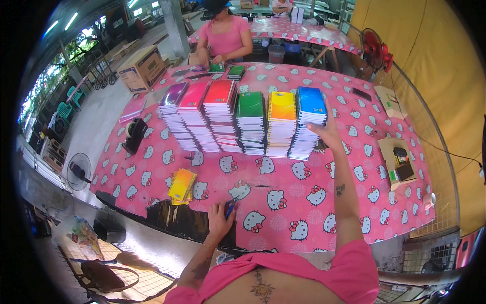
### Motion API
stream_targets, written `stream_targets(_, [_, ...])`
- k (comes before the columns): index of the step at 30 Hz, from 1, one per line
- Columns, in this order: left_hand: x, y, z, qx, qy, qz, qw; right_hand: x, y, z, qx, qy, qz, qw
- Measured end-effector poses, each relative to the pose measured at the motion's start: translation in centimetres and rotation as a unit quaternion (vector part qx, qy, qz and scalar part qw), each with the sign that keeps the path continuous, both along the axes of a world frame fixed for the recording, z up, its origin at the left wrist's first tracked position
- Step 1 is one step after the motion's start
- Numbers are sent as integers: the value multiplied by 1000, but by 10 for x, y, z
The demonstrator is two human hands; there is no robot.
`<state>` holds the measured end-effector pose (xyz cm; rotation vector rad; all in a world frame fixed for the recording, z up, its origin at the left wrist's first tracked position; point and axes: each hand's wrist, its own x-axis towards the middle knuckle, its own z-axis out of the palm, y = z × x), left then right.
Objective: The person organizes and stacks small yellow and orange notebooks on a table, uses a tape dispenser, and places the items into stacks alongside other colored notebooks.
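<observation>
A row of tall spiral-notebook stacks stands across the middle of the table. From left to right come purple notebooks (173,95), pink notebooks (193,96), red notebooks (219,93), green notebooks (251,105), yellow notebooks (282,105) and blue notebooks (311,101). My right hand (326,133) grips the right side of the blue stack near its top, thumb on the near face; its other fingers are partly hidden. Close to the table's front edge, my left hand (221,219) is closed around blue-handled pliers (231,206). A few small yellow-orange notebooks (182,185) lie left of it.
A black tape dispenser (134,136) sits at left, a cardboard carton (142,68) at the far left corner. Opposite, another person (225,38) handles small green notebooks (236,72). An open cardboard tray (397,162) and a phone (361,93) lie right; a red fan (374,48) stands beyond.
</observation>
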<state>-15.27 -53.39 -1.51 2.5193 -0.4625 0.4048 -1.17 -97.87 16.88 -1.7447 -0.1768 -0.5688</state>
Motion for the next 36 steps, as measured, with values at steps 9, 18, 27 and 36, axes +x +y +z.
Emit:
stream_targets(9, [-3, 0, 2, -5, 0, -3, 1000, 1, -25, -7, 1, 8, 29, 1000])
stream_targets(18, [0, -2, 6, -96, 69, 42, 992, -23, 24, -31, -50, -92, -225, 969])
stream_targets(27, [27, -27, 40, -667, 429, 60, 606, -172, 248, -213, 60, 216, 99, 969])
stream_targets(36, [115, 163, 37, -153, -50, 304, 939, -170, 272, -201, -262, 109, 70, 956])
